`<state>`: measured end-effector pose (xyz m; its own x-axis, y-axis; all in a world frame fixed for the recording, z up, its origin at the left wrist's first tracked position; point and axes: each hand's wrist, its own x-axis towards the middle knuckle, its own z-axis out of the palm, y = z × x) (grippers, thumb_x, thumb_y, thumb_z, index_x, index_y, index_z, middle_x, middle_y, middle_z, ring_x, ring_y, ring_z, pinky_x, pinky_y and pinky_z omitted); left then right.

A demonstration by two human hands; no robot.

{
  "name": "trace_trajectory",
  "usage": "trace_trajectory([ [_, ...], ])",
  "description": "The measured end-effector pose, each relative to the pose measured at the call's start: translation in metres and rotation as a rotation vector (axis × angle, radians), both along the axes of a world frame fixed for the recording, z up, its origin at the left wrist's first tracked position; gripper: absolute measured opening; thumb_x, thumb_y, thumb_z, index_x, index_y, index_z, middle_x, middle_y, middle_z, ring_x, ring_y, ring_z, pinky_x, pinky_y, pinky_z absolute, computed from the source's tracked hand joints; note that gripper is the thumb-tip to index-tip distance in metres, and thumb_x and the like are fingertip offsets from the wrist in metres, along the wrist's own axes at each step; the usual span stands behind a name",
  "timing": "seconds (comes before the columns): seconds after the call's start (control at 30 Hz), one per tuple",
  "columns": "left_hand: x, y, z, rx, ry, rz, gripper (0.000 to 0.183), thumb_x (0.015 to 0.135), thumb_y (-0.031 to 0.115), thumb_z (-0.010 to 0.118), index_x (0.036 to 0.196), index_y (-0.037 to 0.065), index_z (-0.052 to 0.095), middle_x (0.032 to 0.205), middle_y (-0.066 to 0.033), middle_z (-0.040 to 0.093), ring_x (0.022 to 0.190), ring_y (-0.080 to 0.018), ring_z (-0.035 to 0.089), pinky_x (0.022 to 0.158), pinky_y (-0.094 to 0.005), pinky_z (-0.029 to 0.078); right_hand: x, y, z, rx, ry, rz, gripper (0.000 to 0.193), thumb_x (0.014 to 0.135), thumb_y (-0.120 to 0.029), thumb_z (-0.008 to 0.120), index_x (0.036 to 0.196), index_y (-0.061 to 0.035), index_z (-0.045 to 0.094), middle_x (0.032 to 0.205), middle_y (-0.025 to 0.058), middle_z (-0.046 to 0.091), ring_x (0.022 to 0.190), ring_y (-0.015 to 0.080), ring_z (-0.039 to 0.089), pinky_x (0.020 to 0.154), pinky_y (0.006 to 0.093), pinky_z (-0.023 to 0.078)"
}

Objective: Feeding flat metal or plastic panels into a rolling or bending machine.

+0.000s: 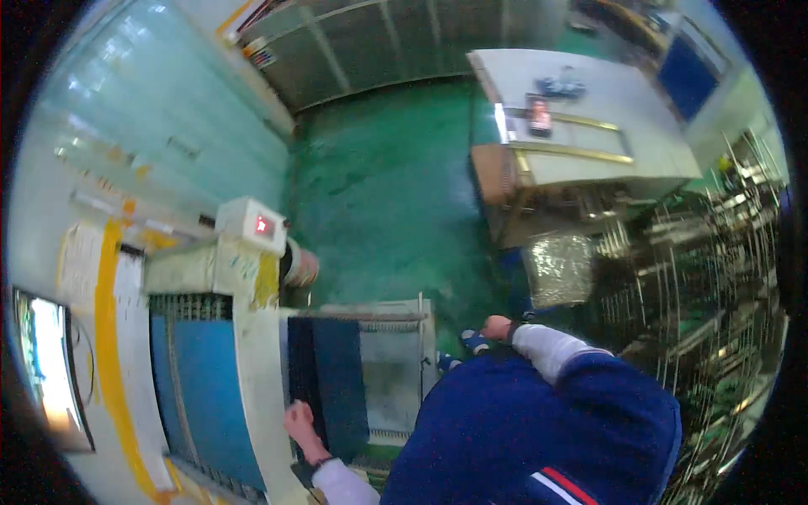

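My left hand (pixel 305 427) is over the near edge of a low machine, by a dark blue panel (pixel 341 391). Its fingers are blurred, so whether they are apart or closed is unclear, and nothing shows in them. Held out in front of my body, my right hand (pixel 498 326) looks curled into a loose fist, with no object visible in it. Below it are blue slippers with white spots (pixel 474 340) on my feet. The machine has a pale frame, a conveyor-like blue belt (pixel 202 379) and a grey panel (pixel 391 374) with toothed edges.
A white box with a red display (pixel 263 225) sits on the machine. At the back right, a white table (pixel 581 76) carries a phone (pixel 539 115) and a gold-coloured frame (pixel 581 156). Metal racks (pixel 715 278) crowd the right side. A lit screen (pixel 46 370) is far left.
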<state>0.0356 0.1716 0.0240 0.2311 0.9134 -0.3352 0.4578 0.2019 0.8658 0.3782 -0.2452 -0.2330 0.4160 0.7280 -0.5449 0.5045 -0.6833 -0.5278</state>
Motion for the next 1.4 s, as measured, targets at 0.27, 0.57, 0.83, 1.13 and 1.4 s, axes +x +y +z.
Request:
trace_trajectory([
  [0.27,0.009,-0.064,-0.047,0.721,0.483,-0.261,0.032,0.068,0.004,0.061,0.098,-0.003,0.052,0.089,-0.0150,0.049,0.083,-0.0274,0.051,0.069,-0.0328,0.042,-0.006,0.005,0.017,-0.052,0.040,-0.211,0.035,0.067,-0.033,0.054,0.063,0.0012,0.060,0.062,0.0197,0.057,0.059,0.0330,0.056,0.056,0.0412,0.044],
  [0.57,0.002,-0.060,-0.050,0.664,0.704,-0.353,0.031,0.067,0.013,0.062,0.092,-0.003,0.055,0.089,-0.0181,0.054,0.083,-0.0340,0.052,0.072,-0.0384,0.042,-0.004,0.006,-0.005,-0.060,0.002,-0.228,0.015,0.059,-0.025,0.061,0.055,-0.0105,0.062,0.059,0.0077,0.060,0.052,0.0220,0.057,0.044,0.0369,0.040],
  [0.83,-0.004,-0.042,-0.068,0.409,0.886,-0.473,0.029,0.067,0.018,0.062,0.084,-0.006,0.057,0.084,-0.0247,0.056,0.082,-0.0383,0.053,0.070,-0.0414,0.041,0.004,-0.013,-0.041,-0.003,-0.018,-0.056,0.029,0.059,-0.032,0.058,0.063,-0.0037,0.062,0.064,0.0167,0.058,0.061,0.0319,0.056,0.053,0.0401,0.043],
  [1.13,-0.013,-0.053,-0.093,0.474,0.915,-0.307,0.032,0.069,0.020,0.061,0.090,-0.004,0.057,0.087,-0.0227,0.057,0.085,-0.0379,0.053,0.072,-0.0421,0.041,0.003,-0.030,-0.006,-0.102,0.061,-0.066,0.034,0.068,-0.031,0.045,0.074,-0.0013,0.061,0.076,0.0207,0.058,0.073,0.0361,0.056,0.066,0.0446,0.044],
  [1.4,0.013,-0.073,-0.060,0.466,0.922,-0.305,0.029,0.070,0.019,0.061,0.090,-0.001,0.058,0.088,-0.0213,0.058,0.083,-0.0371,0.054,0.070,-0.0421,0.042,-0.002,-0.031,-0.029,-0.095,0.067,-0.026,0.036,0.068,-0.034,0.048,0.070,-0.0003,0.061,0.073,0.0209,0.058,0.071,0.0355,0.056,0.064,0.0436,0.044],
])
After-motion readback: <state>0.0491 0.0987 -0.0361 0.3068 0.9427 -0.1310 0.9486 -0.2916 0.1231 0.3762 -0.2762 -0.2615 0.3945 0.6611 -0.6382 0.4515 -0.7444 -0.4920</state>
